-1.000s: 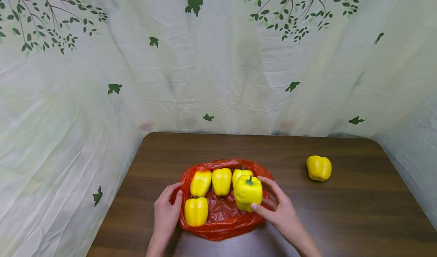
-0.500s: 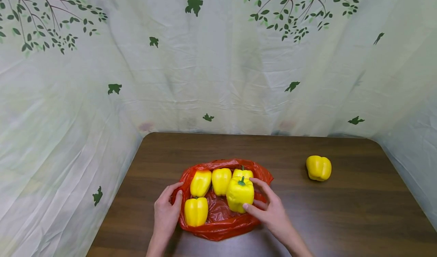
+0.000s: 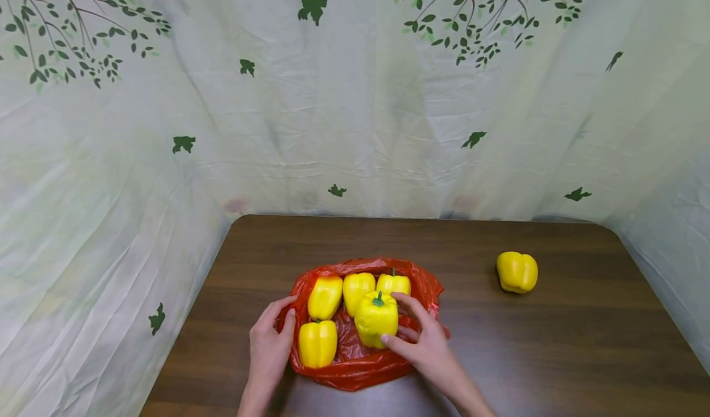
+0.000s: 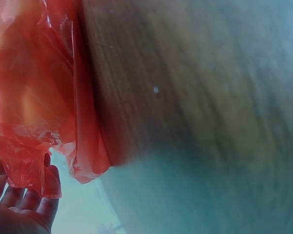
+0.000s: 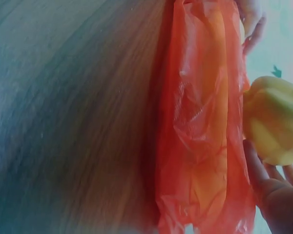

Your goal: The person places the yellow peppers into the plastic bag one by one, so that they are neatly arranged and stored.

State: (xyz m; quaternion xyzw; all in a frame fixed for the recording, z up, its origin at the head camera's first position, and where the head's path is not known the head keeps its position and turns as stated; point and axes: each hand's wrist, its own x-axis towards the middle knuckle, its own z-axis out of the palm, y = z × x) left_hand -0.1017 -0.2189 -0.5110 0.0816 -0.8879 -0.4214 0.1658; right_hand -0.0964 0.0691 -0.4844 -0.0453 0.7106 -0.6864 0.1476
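Note:
An opened red plastic bag [image 3: 366, 375] sits on the table with its rim rolled low around several yellow bell peppers. Inside, one pepper [image 3: 318, 344] lies at the front left, and others line the back. My left hand [image 3: 270, 343] grips the bag's left rim; in the left wrist view, the fingers [image 4: 45, 202] curl at the red plastic. Between thumb and fingers, my right hand [image 3: 427, 346] holds a yellow bell pepper [image 3: 376, 323], stem up, over the bag's right-centre. The right wrist view shows this pepper [image 5: 276, 122] above the bag's rim. Its underside is hidden in the head view.
Another yellow bell pepper [image 3: 517, 272] lies alone on the brown wooden table [image 3: 582, 331], far to the right of the bag. Behind the table hangs a pale cloth [image 3: 355, 109] printed with leaves and branches, which also closes off both sides.
My right hand has carried the held pepper leftward and slightly nearer to me across the bag's mouth. The left hand keeps its place on the rim.

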